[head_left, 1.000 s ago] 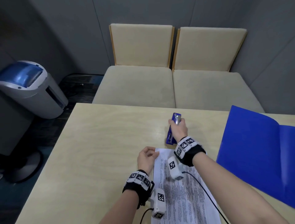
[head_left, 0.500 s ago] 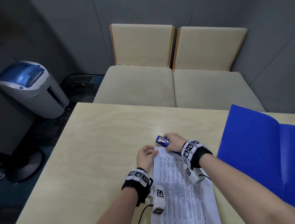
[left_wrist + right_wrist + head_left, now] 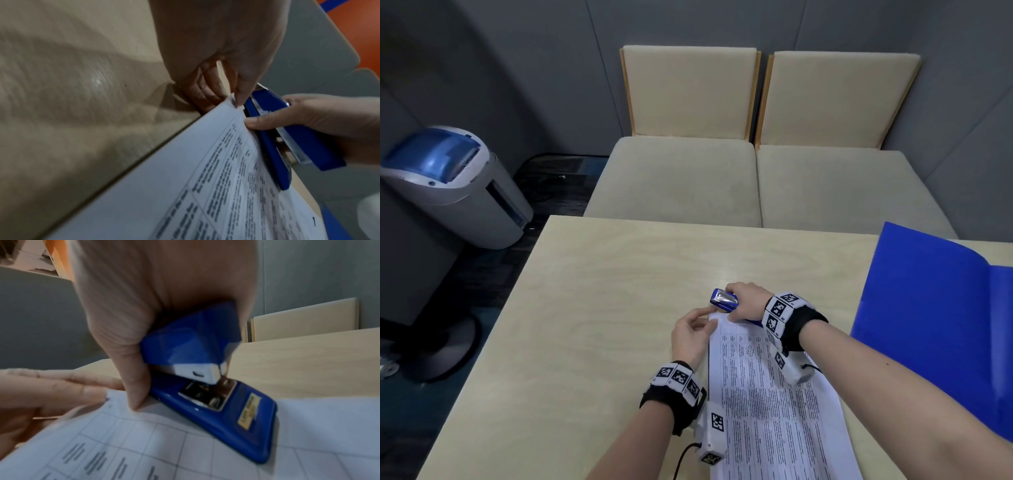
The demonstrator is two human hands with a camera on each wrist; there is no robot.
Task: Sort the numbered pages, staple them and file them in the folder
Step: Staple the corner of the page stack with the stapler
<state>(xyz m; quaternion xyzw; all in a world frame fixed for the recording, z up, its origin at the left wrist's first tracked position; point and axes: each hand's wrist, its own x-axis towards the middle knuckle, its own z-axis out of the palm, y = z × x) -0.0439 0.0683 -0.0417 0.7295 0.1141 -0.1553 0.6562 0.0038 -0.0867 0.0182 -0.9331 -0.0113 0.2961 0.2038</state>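
A stack of printed pages [image 3: 767,394] lies on the wooden table [image 3: 602,308] in front of me. My left hand [image 3: 693,334] pinches the pages' top left corner [image 3: 230,104] between thumb and fingers and lifts it a little. My right hand [image 3: 748,301] grips a blue stapler [image 3: 724,300] at that same corner. In the right wrist view the stapler [image 3: 216,399] rests on the top page, its mouth open, the pages [image 3: 185,451] under its base. An open blue folder [image 3: 935,325] lies to the right.
Two beige cushioned chairs [image 3: 688,154] stand behind the table's far edge. A grey and blue bin-like machine [image 3: 448,181] stands on the floor at the left. The table's left half holds nothing but bare wood.
My right hand brought the stapler back from farther up the table, turned it sideways and lowered it at the pages' top left corner. My left hand stayed at that corner.
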